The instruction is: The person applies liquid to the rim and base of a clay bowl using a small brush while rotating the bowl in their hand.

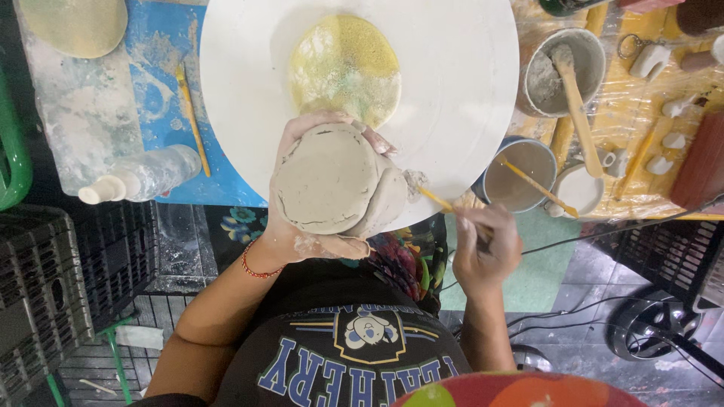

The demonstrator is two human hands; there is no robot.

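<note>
closest to the lens is a red and green rounded rim (520,390) at the bottom edge, can't tell what it belongs to. above it, the left hand (302,226) is wrapped firmly round a grey clay cup (332,181), fingers curled over the far side and thumb along the near side, with its flat base turned up at the camera. the cup hangs over the near rim of a big white round board (452,90). right hand (486,245) is pinched shut on a thin yellow brush (437,200) whose tip sits right at the clay lump on the cup's side – looks like a handle join.

my take: keep the brush strokes light and wet right along the seam, and support the wall from behind with the left fingers so it doesn't dent.

table is messy – blue surface (158,53) smeared with dried slip, a plastic squeeze bottle (143,177) lying down, a yellowish sponge (347,68) on the board, pots of slip (520,173) with sticks to the right. dark crates (45,286) and tiled floor below.
</note>
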